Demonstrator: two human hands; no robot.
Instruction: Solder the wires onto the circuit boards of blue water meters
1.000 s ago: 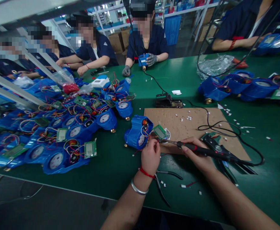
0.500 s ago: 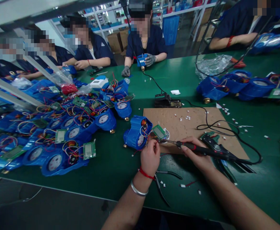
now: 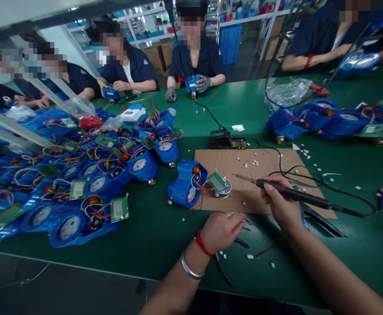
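My right hand [image 3: 278, 199] is closed round a soldering iron [image 3: 296, 195], whose tip points left above the brown board [image 3: 266, 175]. My left hand [image 3: 223, 229] is over the black-handled pliers [image 3: 223, 269] at the board's front edge, its fingers bent together; what they hold, if anything, is hidden. Beyond it, a green circuit board with a display [image 3: 216, 182] rests on a round white part [image 3: 224, 192]. Wires run from there to a blue meter [image 3: 186, 183] at the board's left edge.
Many blue meters [image 3: 69, 225] with wires crowd the left, more [image 3: 345, 120] the back right. A black iron stand [image 3: 226, 139] is behind the board; its cable loops right. Dark-handled tool [image 3: 324, 222] lies by my right hand. People sit across the green table [image 3: 165, 245].
My left hand has left the wires by the circuit board and moved down and right to the pliers. The soldering iron has drawn back up and right, away from the circuit board.
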